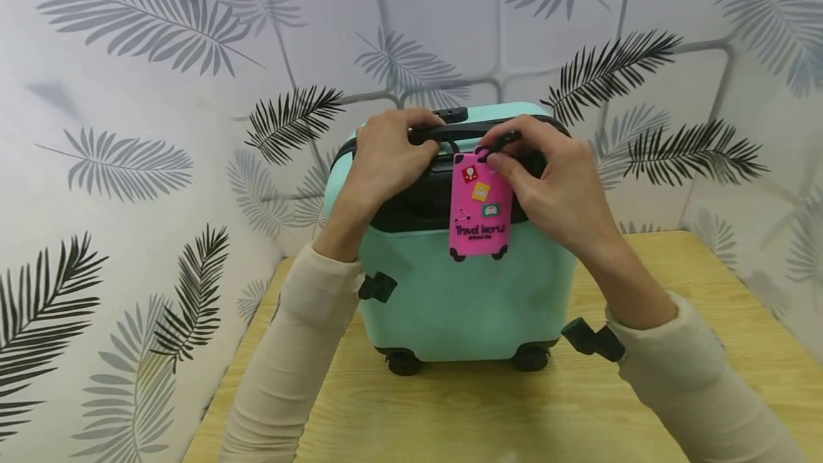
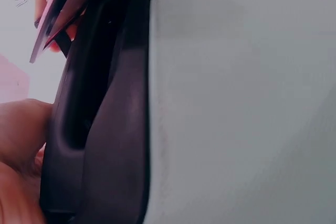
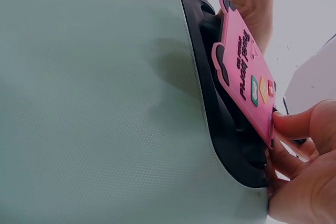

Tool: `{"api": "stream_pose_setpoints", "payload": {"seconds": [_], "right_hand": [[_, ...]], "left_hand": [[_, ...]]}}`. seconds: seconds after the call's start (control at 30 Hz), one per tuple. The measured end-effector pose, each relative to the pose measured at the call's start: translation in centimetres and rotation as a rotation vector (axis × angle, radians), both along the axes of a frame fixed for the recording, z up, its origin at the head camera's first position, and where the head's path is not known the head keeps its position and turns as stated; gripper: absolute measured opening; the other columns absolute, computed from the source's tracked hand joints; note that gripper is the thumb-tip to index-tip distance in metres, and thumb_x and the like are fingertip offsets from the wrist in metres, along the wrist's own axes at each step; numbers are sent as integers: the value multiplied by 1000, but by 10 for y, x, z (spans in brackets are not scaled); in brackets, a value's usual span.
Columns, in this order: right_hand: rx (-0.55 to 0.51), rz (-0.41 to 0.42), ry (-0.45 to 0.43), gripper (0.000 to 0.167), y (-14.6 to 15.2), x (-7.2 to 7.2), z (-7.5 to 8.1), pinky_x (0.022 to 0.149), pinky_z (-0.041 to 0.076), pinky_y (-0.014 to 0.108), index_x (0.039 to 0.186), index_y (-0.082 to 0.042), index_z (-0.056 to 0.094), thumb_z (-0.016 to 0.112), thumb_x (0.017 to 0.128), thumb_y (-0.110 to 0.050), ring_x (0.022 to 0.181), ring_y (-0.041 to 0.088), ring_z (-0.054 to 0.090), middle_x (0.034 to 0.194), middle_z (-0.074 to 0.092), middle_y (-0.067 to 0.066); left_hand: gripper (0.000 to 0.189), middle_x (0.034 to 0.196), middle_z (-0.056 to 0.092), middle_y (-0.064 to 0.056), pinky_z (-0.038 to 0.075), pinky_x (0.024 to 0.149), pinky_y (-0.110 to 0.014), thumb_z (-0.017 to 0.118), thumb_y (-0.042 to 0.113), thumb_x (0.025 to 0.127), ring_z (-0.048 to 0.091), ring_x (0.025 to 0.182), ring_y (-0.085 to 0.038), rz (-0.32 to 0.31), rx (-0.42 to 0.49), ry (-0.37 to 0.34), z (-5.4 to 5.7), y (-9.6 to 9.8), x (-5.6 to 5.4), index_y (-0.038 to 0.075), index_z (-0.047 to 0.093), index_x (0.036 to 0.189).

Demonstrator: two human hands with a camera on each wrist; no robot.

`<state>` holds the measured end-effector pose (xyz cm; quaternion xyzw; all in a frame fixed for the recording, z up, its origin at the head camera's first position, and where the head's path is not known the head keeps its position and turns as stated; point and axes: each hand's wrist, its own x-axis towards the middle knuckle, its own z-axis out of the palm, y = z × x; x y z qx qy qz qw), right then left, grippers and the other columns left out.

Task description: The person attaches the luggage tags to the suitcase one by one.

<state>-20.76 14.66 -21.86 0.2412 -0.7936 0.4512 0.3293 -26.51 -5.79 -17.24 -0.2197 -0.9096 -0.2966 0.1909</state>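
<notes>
"Pink, flat, rubbery-looking luggage tag [image 1: 481, 204] with small coloured badges: how best to handle its fastening?"

"My judgement: take the thin black strap [image 1: 511, 137] near the tag's top edge, small pinch, strap lying flat with no twist. Gentle tension only, or the corner may bend. A firm grip on the black carry handle [image 1: 466, 127] should steady the mint-green hard-shell suitcase [image 1: 463, 299] on its wheels."

"And your fingers?"

"Right hand [image 1: 562, 177]: thumb and index finger pinching the strap, at the front of the suitcase's top. Its other fingers overlap; cannot tell how they lie. Left hand [image 1: 390, 156]: curled on the left end of the handle, thumb to the front, along the suitcase's top edge."

"Where does the tag lie from there?"

"Upright on the suitcase's upper front, between my hands. Over the glossy black recess [image 1: 411, 198], lower edge reaching down across the suitcase's green shell. Right thumb tip at its upper right corner, seemingly touching; left thumb beside its upper left, apart. Wrist views: tag stands off the suitcase's recess at an angle, lettering outward."
</notes>
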Motion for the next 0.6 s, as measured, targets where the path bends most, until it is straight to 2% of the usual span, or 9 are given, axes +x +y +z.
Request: {"api": "stream_pose_setpoints", "payload": {"seconds": [0.1, 0.23, 0.37, 0.5, 0.6], "right_hand": [[5, -4, -1, 17, 0, 0, 0, 74, 44, 27, 116, -9, 72, 71, 99, -8, 90, 13, 59, 101, 70, 7], [17, -18, -3, 17, 0, -1, -1, 75, 45, 26, 116, -8, 72, 71, 99, -7, 91, 11, 60, 101, 70, 6], [22, -17, 1, 17, 0, -2, 0, 74, 46, 26, 115, -8, 72, 71, 99, -7, 89, 11, 61, 101, 70, 5], [25, -14, 2, 16, 0, -2, 0, 74, 46, 26, 115, -7, 72, 71, 99, -7, 89, 12, 61, 100, 70, 6], [26, -18, -5, 17, 0, -2, 0, 76, 45, 27, 115, -8, 72, 71, 99, -8, 92, 11, 60, 102, 69, 6]], "left_hand": [[30, 122, 73, -3, 38, 100, -47, 60, 14, 95, 59, 109, -23, -10, 13, -25, 1, -1, 0, 18, 77, 121], [31, 120, 73, -5, 43, 88, -40, 58, 12, 96, 58, 102, -22, -24, 40, -35, 1, -2, 0, 17, 77, 120], [32, 116, 73, -5, 41, 86, -37, 56, 11, 96, 56, 97, -22, -24, 52, -32, 1, -3, 0, 17, 78, 119], [32, 114, 73, -2, 40, 81, -33, 59, 12, 96, 55, 88, -20, -28, 87, -55, 1, -3, 0, 21, 78, 119], [33, 114, 73, -1, 41, 77, -31, 60, 11, 96, 57, 87, -18, -39, 124, -72, 1, -3, 0, 22, 78, 121]]}}
